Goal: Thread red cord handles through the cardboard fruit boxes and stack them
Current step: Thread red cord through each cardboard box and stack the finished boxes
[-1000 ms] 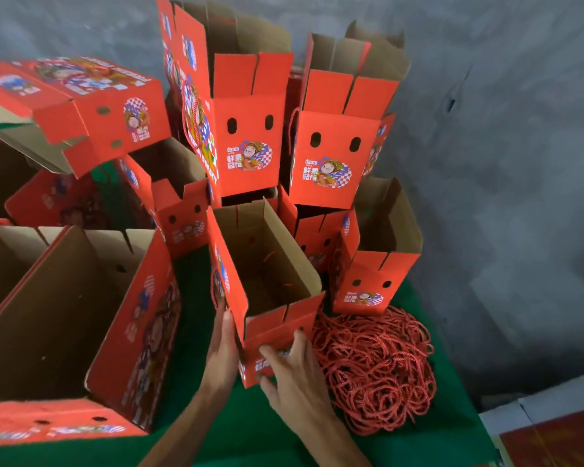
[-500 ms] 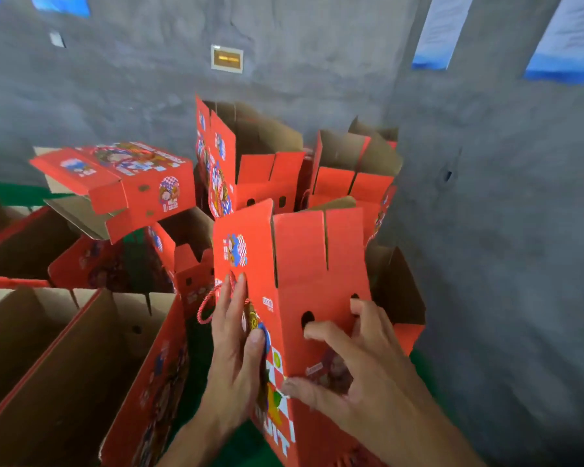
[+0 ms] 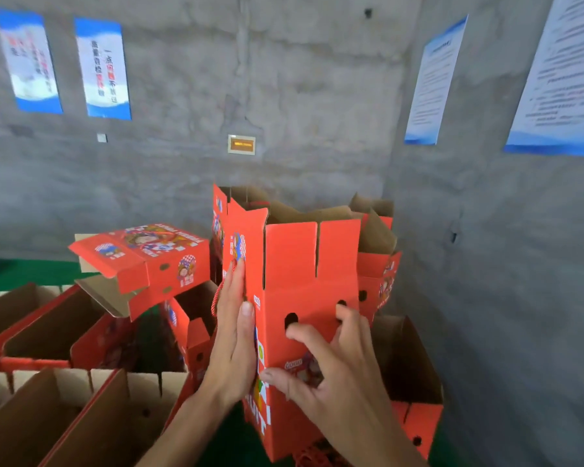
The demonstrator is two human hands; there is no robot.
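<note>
Your left hand (image 3: pixel 233 335) lies flat against the left side panel of the red box (image 3: pixel 304 298), fingers straight and together, the thumb (image 3: pixel 248 318) laid along the front corner edge; nothing is gripped, only pressed. Your right hand (image 3: pixel 334 372) spreads over the front panel with fingers relaxed and slightly bent: the thumb rests low on the printed label, the index finger (image 3: pixel 304 335) reaches toward the left of the two oval holes (image 3: pixel 290 320), and another fingertip sits just beside the right hole. This hand also touches without clenching.

The red box stands upright between your hands, top flaps raised and open, brown interior showing. A loop of red cord (image 3: pixel 216 298) hangs at its left side, just behind your left hand; whether it passes through the box cannot be told.

Directly behind, further upright red boxes (image 3: pixel 378 264) stand stacked against the grey concrete wall (image 3: pixel 317 96). To the left, one box (image 3: pixel 142 261) lies tilted on its side atop others. Open brown-lined boxes (image 3: pixel 48 416) fill the lower left. Green bench covering (image 3: pixel 14 271) shows at the far left. Blue-and-white posters (image 3: pixel 103 67) hang on the wall.
</note>
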